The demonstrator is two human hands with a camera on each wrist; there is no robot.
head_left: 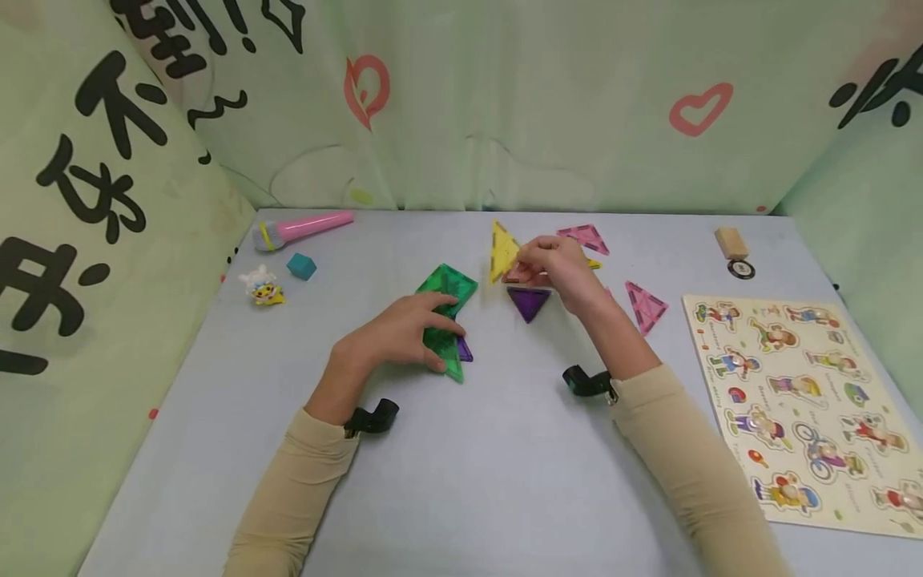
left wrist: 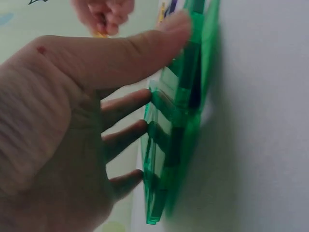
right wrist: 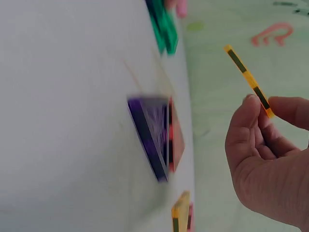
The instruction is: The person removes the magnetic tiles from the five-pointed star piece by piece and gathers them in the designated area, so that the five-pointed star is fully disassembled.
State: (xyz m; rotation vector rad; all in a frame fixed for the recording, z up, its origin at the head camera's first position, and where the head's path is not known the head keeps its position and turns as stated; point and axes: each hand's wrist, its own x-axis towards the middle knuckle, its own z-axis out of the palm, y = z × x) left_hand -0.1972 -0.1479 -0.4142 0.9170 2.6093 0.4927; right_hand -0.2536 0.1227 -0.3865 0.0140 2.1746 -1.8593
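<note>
My right hand (head_left: 558,268) pinches a yellow triangular magnetic tile (head_left: 503,252) by one edge, raised above the table; the right wrist view shows the yellow tile (right wrist: 246,75) edge-on between thumb and finger. Below that hand lie a purple triangle tile (head_left: 529,304) and a reddish tile (right wrist: 177,137), partly covered in the head view. My left hand (head_left: 400,328) rests on green translucent tiles (head_left: 445,280), its fingers spread and fairly straight, the thumb at the near side. A purple tile (head_left: 465,349) peeks out beside the green ones.
Pink triangle tiles (head_left: 645,306) and another yellow tile (head_left: 594,264) lie right of my right hand. A picture puzzle board (head_left: 793,401) fills the right side. A wooden block (head_left: 731,243) stands behind. At left are a toy microphone (head_left: 310,227), a teal block (head_left: 301,266) and a figurine (head_left: 264,286).
</note>
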